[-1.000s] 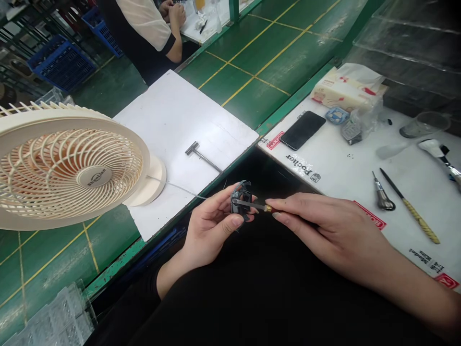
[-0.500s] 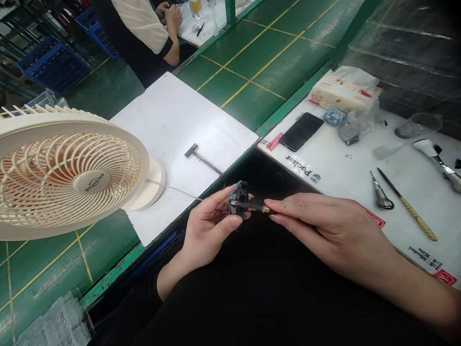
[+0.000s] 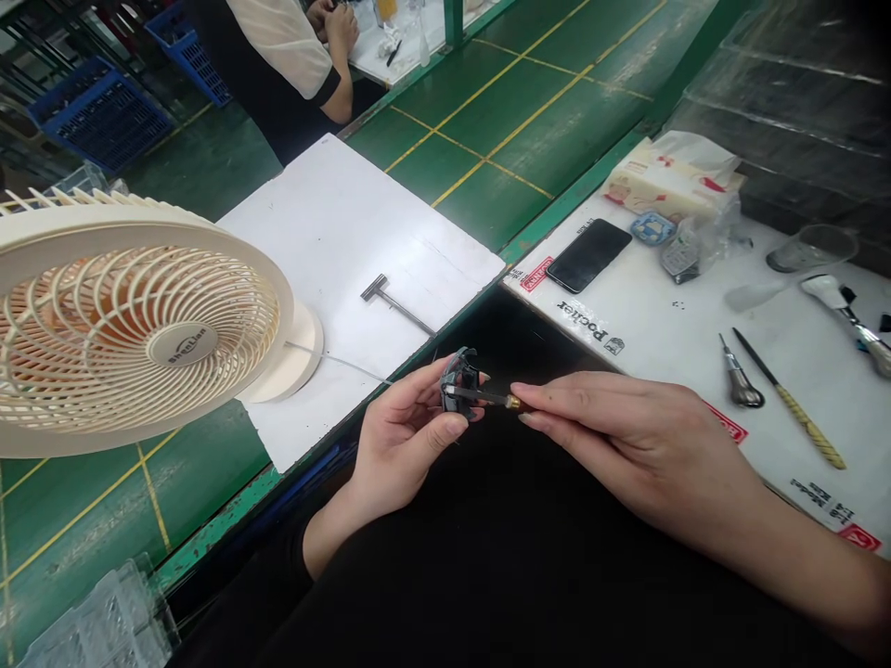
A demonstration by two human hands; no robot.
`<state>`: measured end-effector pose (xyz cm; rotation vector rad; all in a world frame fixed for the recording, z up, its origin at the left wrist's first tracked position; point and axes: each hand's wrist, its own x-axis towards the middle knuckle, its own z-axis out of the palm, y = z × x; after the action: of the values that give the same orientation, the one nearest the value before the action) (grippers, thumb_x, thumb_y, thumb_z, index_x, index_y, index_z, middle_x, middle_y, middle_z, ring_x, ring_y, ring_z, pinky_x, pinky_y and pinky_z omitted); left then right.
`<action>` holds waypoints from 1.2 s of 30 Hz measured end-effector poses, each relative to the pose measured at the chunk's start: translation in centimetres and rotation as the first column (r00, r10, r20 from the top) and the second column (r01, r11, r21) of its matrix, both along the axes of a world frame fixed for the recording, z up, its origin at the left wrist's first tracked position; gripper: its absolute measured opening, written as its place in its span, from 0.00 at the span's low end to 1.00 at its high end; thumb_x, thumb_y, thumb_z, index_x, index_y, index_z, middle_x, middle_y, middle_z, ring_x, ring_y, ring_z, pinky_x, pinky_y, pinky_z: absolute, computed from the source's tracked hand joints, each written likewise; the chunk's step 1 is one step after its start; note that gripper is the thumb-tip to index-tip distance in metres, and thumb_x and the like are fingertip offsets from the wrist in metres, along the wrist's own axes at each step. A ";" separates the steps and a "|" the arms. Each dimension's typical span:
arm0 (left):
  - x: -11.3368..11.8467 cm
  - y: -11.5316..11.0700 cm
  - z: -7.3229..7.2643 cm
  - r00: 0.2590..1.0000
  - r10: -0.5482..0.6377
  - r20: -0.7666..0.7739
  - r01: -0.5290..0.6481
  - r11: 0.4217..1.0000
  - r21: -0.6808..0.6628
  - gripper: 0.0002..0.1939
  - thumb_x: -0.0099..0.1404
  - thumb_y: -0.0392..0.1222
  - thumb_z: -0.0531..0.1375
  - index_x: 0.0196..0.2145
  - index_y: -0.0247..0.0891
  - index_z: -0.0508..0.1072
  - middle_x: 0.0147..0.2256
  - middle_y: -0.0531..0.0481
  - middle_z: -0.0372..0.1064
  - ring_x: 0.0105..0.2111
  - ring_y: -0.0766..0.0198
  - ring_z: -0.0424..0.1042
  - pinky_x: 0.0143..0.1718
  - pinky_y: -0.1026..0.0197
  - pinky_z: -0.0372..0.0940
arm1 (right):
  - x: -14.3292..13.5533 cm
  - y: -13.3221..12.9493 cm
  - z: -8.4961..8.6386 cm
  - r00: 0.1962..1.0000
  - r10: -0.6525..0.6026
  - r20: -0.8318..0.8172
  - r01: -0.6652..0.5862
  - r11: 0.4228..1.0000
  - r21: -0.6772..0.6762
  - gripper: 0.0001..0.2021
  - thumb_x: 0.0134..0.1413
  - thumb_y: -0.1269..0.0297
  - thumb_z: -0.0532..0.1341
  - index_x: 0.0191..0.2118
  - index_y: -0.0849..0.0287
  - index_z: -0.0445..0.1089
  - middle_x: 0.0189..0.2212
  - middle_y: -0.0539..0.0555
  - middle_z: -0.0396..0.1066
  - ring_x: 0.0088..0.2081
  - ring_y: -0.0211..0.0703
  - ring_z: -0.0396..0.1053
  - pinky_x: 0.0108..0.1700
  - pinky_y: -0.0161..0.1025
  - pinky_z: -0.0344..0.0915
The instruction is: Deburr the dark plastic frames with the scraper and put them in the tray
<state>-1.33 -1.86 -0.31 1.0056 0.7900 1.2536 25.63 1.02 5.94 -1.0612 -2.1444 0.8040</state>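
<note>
A small dark part point(image 3: 456, 382) with a curved edge is held between the thumb and fingers of my left hand point(image 3: 405, 441). My right hand point(image 3: 630, 436) pinches a thin tool point(image 3: 484, 396) near its brass-coloured collar; most of its handle is hidden in the hand. The flat metal blade reaches left and touches or overlaps the dark part. Both hands are above my dark clothing, in front of the gap between the two white boards. On the right-hand board lie a short metal-handled tool point(image 3: 741, 376) and a file with a yellow patterned grip point(image 3: 800, 417).
A cream fan point(image 3: 185, 345) stands at the left on a white board point(image 3: 313, 223), near a T-shaped metal tool point(image 3: 396, 306). To the right are a phone point(image 3: 588, 255), a tissue pack point(image 3: 668, 176) and a clear cup point(image 3: 811, 249). A person point(image 3: 278, 65) works beyond.
The camera view has shifted slightly, so the boards and the things on them sit a little further right. Both hands keep nearly the same hold and position.
</note>
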 end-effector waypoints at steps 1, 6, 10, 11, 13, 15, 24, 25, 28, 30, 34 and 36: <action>0.0 0.0 0.0 1.000 0.004 0.012 -0.004 1.000 -0.004 0.29 0.77 0.41 0.76 0.72 0.48 0.82 0.62 0.36 0.87 0.56 0.46 0.89 0.58 0.45 0.86 | 0.0 0.1 0.1 1.000 0.011 0.010 -0.011 1.000 -0.011 0.14 0.81 0.72 0.68 0.63 0.55 0.85 0.50 0.52 0.90 0.46 0.43 0.89 0.52 0.36 0.85; 0.4 0.4 0.1 0.984 0.141 0.110 -0.144 0.989 0.020 0.27 0.78 0.44 0.76 0.72 0.52 0.82 0.62 0.39 0.87 0.54 0.48 0.90 0.58 0.43 0.87 | 0.2 0.7 0.5 0.999 0.003 0.053 0.000 0.998 -0.058 0.14 0.84 0.70 0.64 0.62 0.53 0.85 0.50 0.52 0.89 0.46 0.43 0.89 0.50 0.34 0.85; 0.7 1.1 0.2 0.960 0.237 0.147 -0.258 0.955 0.146 0.30 0.75 0.45 0.79 0.72 0.53 0.82 0.62 0.40 0.86 0.55 0.49 0.90 0.61 0.41 0.86 | -0.3 0.3 0.6 1.000 0.011 -0.011 -0.010 0.997 0.077 0.18 0.82 0.72 0.65 0.69 0.53 0.80 0.56 0.53 0.87 0.52 0.42 0.88 0.59 0.32 0.83; 0.7 1.3 0.2 0.958 0.248 0.145 -0.272 0.944 0.185 0.31 0.75 0.43 0.79 0.72 0.52 0.82 0.62 0.41 0.86 0.55 0.50 0.90 0.62 0.41 0.86 | -0.6 0.2 0.7 0.999 0.033 -0.029 -0.029 0.993 0.119 0.19 0.81 0.73 0.65 0.69 0.53 0.79 0.57 0.53 0.87 0.53 0.42 0.88 0.61 0.31 0.83; 0.8 1.6 0.1 0.954 0.266 0.136 -0.293 0.922 0.254 0.31 0.75 0.41 0.79 0.72 0.52 0.81 0.61 0.42 0.86 0.56 0.50 0.89 0.65 0.41 0.84 | -1.2 -0.2 0.8 0.996 0.063 -0.060 -0.050 0.980 0.193 0.20 0.81 0.76 0.65 0.70 0.54 0.79 0.57 0.54 0.86 0.54 0.41 0.87 0.63 0.31 0.82; 0.7 1.8 0.0 0.955 0.272 0.122 -0.297 0.906 0.302 0.30 0.76 0.41 0.78 0.72 0.51 0.81 0.61 0.42 0.85 0.59 0.49 0.88 0.68 0.40 0.82 | -1.8 -0.4 1.0 0.994 0.070 -0.081 -0.048 0.968 0.245 0.21 0.81 0.77 0.63 0.70 0.55 0.78 0.57 0.55 0.86 0.55 0.41 0.87 0.62 0.30 0.82; 0.6 2.0 0.3 0.939 0.335 0.076 -0.336 0.848 0.409 0.31 0.75 0.41 0.78 0.72 0.50 0.79 0.61 0.44 0.84 0.61 0.51 0.87 0.67 0.45 0.83 | -2.7 -1.1 0.8 0.991 0.016 -0.132 0.028 0.945 0.324 0.25 0.80 0.81 0.63 0.72 0.54 0.78 0.59 0.55 0.83 0.55 0.38 0.86 0.63 0.29 0.81; 0.6 2.0 0.4 0.936 0.345 0.065 -0.340 0.845 0.413 0.31 0.75 0.41 0.78 0.71 0.49 0.79 0.61 0.44 0.84 0.60 0.51 0.87 0.67 0.45 0.83 | -2.7 -1.2 0.8 0.991 0.009 -0.130 0.034 0.945 0.325 0.25 0.80 0.81 0.62 0.72 0.54 0.78 0.59 0.55 0.83 0.55 0.39 0.86 0.62 0.30 0.82; 0.5 1.8 0.4 0.926 0.374 0.044 -0.356 0.831 0.428 0.31 0.74 0.41 0.79 0.71 0.49 0.79 0.61 0.44 0.83 0.60 0.51 0.87 0.65 0.46 0.84 | -2.9 -1.3 0.8 0.994 0.006 -0.113 0.031 0.946 0.324 0.24 0.81 0.81 0.61 0.72 0.55 0.79 0.58 0.55 0.83 0.54 0.39 0.86 0.59 0.30 0.83; 0.6 1.7 0.5 0.923 0.382 0.035 -0.357 0.823 0.443 0.31 0.74 0.40 0.79 0.70 0.50 0.79 0.62 0.45 0.82 0.60 0.51 0.87 0.64 0.47 0.84 | -2.9 -1.4 0.9 0.995 0.008 -0.103 0.025 0.949 0.315 0.24 0.81 0.81 0.61 0.72 0.55 0.79 0.58 0.56 0.82 0.54 0.39 0.86 0.59 0.30 0.83; 0.8 1.5 0.8 0.911 0.412 0.009 -0.370 0.809 0.458 0.32 0.73 0.42 0.80 0.70 0.52 0.78 0.60 0.45 0.82 0.60 0.51 0.87 0.63 0.47 0.84 | -3.0 -1.8 0.9 0.994 -0.001 -0.109 0.037 0.944 0.328 0.25 0.81 0.81 0.62 0.73 0.53 0.78 0.59 0.54 0.82 0.55 0.38 0.86 0.58 0.30 0.83; 1.0 1.4 1.0 0.899 0.437 -0.005 -0.387 0.802 0.455 0.31 0.73 0.43 0.80 0.69 0.53 0.78 0.59 0.46 0.83 0.59 0.51 0.87 0.63 0.45 0.85 | -3.0 -2.0 0.9 0.993 -0.004 -0.115 0.041 0.947 0.318 0.25 0.80 0.81 0.62 0.72 0.53 0.79 0.59 0.54 0.83 0.54 0.38 0.86 0.57 0.30 0.83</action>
<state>-0.37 -0.41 0.66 1.3246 0.8563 1.8298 22.64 -0.96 6.87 -0.8486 -2.0739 0.4701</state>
